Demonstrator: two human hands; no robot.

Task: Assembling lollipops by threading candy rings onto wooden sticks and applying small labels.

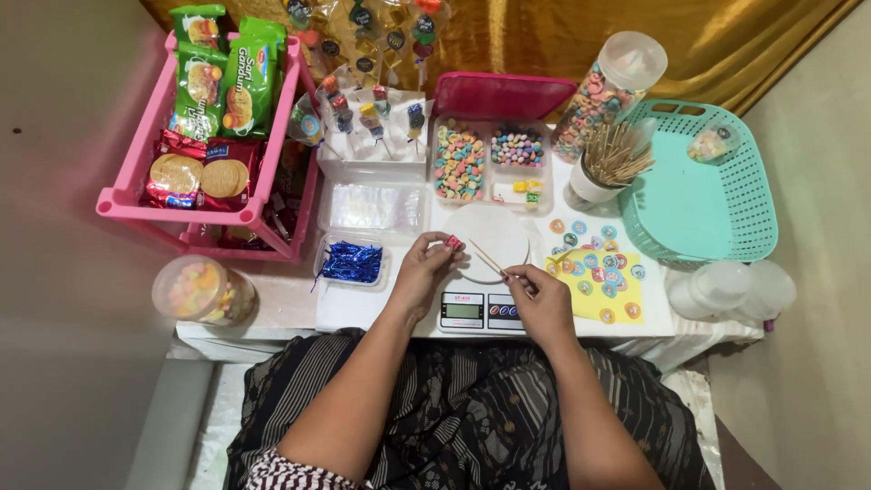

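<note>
left hand [426, 263] pinches small pink candy [453, 241] at fingertips; right hand [542, 298] grips thin wooden skewer [485, 258], tip angled toward candy, both over white scale plate [494, 231], likely for skewering.

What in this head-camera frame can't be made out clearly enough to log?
- Piece held by the left hand: too small and half covered by fingers; only pinkish colour shows.
- Skewer lower end: hidden in the right hand grip.
- Scale display: too small to read.
- Hanging packets: cut off by the top edge.
- Pink rack lower shelf: hidden under biscuit packs.
</note>
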